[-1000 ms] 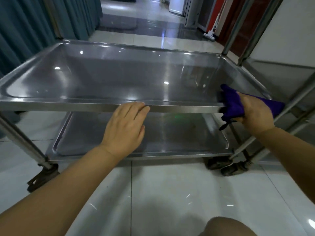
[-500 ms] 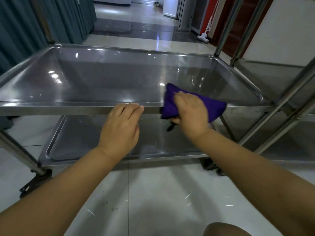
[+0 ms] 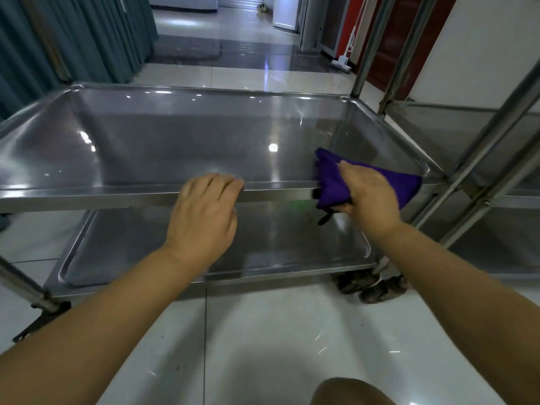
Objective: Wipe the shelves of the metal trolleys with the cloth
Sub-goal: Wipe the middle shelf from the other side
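The cloth [image 3: 331, 185], purple and bunched thick, lies over the front rim of the metal trolley's top shelf [image 3: 117, 197] near its right-hand corner, partly on the shelf and partly hanging over the edge, and the right hand [image 3: 372, 197] has its grip closed on it, fingers on top. The left hand [image 3: 204, 211] sits further left on the same rim, its grip hooked over the edge with bent fingers, thumb out of sight. Below is the lower shelf [image 3: 146, 252]; a second trolley [image 3: 473, 135] stands just beside on the right, teal curtains [image 3: 73, 39] hang on the left, and a white mop [image 3: 344, 58] leans well down the tiled floor [image 3: 263, 346].
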Tool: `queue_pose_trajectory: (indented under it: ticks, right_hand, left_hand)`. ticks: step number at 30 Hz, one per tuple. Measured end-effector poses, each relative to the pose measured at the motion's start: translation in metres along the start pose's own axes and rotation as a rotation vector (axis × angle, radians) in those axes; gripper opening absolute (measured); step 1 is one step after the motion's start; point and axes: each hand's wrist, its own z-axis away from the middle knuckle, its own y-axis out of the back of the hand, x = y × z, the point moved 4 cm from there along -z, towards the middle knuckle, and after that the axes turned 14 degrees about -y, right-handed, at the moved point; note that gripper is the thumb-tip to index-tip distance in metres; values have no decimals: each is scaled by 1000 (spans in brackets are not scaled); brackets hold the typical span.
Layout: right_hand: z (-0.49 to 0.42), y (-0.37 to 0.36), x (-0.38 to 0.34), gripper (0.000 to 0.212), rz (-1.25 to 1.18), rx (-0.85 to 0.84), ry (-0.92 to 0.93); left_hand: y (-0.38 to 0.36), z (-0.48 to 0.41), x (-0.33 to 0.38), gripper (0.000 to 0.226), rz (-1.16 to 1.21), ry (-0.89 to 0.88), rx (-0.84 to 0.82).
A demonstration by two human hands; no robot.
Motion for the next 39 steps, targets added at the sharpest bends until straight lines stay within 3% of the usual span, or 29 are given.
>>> queue_pose_trajectory:
  ticks: [3, 6, 8, 10, 13, 16, 21, 26, 32, 35, 37, 39]
  right_hand:
    - [0, 20, 53, 61, 5, -25, -159]
    - [-15, 27, 79, 39, 13, -210, -325]
    - [-15, 28, 81, 29, 14, -246, -320]
    - [-5, 36, 74, 34, -71, -106, -268]
    - [6, 33, 68, 50, -97, -35, -224]
    - [4, 25, 65, 61, -101, -27, -232]
    - [-1, 30, 97, 51, -101, -130, -254]
    - [2, 31, 96, 60, -178, -73, -351]
    - [-2, 3, 36, 78, -108, -21, -81]
    - [-4, -3, -3, 75, -126, -11, 39]
    - [-5, 3, -9, 74, -114, -55, 85]
    - [-10, 14, 10, 78, -115, -172, 11]
  left_hand:
    - [-9, -21, 9, 43, -18, -31, -60]
    - [-7, -34, 5, 40, -30, -33, -96]
    - [-1, -38, -2, 37, -35, -25, -103]
    - [5, -37, -8, 39, -33, -7, -122]
    - [5, -37, -8, 36, -4, 7, -143]
    - [-3, -45, 8, 30, 23, -13, -139]
    - [-17, -75, 30, 44, 85, -47, -176]
    - [-30, -100, 10, 54, 32, -71, -237]
    - [-48, -102, 5, 56, 54, -14, -268]
    - [-50, -101, 2, 58, 60, 1, -270]
    - [-49, -100, 1, 60, 68, 18, -279]
    - [-48, -99, 0, 62, 84, 37, -287]
